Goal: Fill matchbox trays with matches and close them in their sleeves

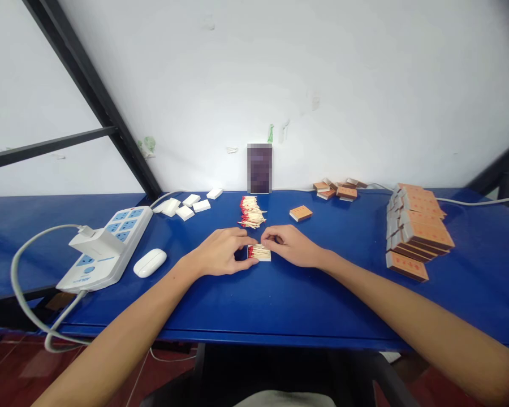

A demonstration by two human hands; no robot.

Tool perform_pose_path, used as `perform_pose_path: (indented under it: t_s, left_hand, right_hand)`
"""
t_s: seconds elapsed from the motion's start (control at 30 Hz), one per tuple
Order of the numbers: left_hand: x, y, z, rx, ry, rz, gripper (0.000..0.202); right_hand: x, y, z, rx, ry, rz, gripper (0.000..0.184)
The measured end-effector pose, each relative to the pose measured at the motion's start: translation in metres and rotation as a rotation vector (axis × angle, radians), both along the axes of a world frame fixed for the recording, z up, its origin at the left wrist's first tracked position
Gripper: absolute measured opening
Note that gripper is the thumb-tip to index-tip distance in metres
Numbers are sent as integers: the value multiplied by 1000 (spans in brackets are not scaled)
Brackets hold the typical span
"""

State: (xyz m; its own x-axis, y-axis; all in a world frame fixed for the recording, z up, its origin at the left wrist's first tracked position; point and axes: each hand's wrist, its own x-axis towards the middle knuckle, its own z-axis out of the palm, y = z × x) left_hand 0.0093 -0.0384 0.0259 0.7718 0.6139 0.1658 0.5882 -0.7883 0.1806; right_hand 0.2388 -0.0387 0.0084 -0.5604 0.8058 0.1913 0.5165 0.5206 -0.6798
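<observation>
Both hands meet at the middle of the blue table (280, 305). A small open tray of red-tipped matches (259, 252) lies between them. My left hand (223, 251) pinches the tray's left end with curled fingers. My right hand (290, 245) holds its right end with fingers bent over the matches. Just behind the hands lies a loose pile of matches (251, 212). A single closed orange matchbox (301, 213) sits to the right of that pile.
A white power strip (106, 246) with a grey cable and a white earbud case (150, 263) sit at the left. Several white inner trays (192, 204) lie at the back left. Orange matchboxes are stacked at the right (418, 232) and scattered at the back (339, 190).
</observation>
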Motion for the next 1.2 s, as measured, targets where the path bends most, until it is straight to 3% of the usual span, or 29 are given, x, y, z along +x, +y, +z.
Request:
perform_pose_path:
  t_s: [0.27,0.5,0.8,1.1,1.2]
  left_hand:
    - [0,1,-6,-28,-110,-22,32]
    - [-3,1,-1,-17,-141,-38,42]
    - [-10,14,-8,101,-179,179,31]
    - [-13,20,-14,51,-157,185,33]
    - [-14,23,-15,66,-161,228,32]
  right_hand:
    - [0,-3,1,-18,-31,-20,13]
    - [5,-4,5,157,-138,34,23]
    - [3,-9,6,178,-239,4,22]
    - [4,-13,6,311,-272,56,36]
    - [2,-15,4,331,-254,114,28]
